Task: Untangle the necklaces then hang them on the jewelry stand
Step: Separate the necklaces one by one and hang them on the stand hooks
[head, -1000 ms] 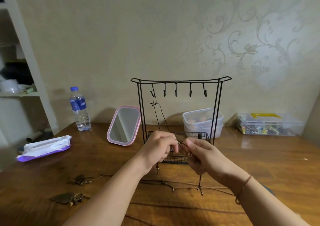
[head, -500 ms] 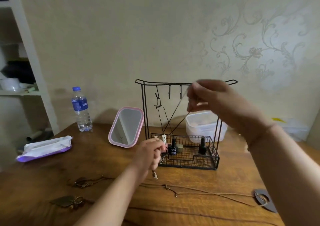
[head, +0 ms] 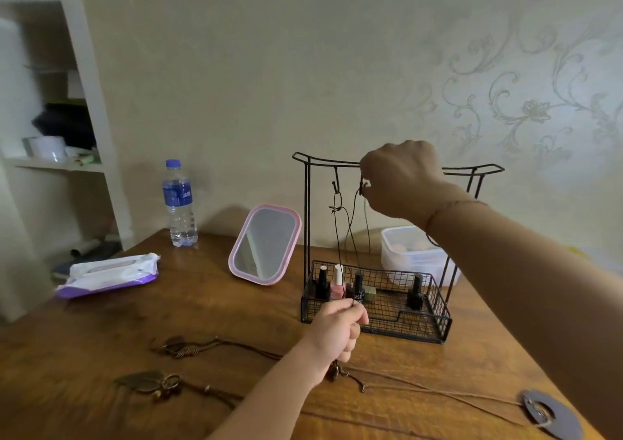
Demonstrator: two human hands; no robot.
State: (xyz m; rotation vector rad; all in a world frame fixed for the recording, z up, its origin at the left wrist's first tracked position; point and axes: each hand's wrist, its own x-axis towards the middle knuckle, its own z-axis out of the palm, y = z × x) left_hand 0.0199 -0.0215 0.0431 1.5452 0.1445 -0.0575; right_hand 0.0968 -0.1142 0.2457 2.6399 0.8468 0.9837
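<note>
A black wire jewelry stand point(head: 306, 223) with a top bar of hooks and a mesh basket stands on the wooden table. A dark cord necklace point(head: 338, 237) hangs from its leftmost hook. My right hand point(head: 401, 179) is raised at the top bar and pinches the loop of a second dark cord necklace point(head: 352, 223) beside the second hook. My left hand point(head: 340, 330) grips that cord's lower end in front of the basket, with a small pendant dangling below it. Three more necklaces lie on the table: a brown one point(head: 188, 348), one with a bronze pendant point(head: 151, 380), and one with a grey disc point(head: 546, 412).
Nail polish bottles point(head: 338, 284) stand in the stand's basket. A pink-framed mirror point(head: 264, 245) leans left of the stand, with a water bottle point(head: 178, 203) and a wipes pack point(head: 108, 274) further left. A plastic container point(head: 414, 254) sits behind the stand. White shelves point(head: 60, 166) stand at the far left.
My right hand rose from in front of the basket to the top bar, pulling the cord taut. My left hand dropped lower, keeping hold of the cord's bottom end.
</note>
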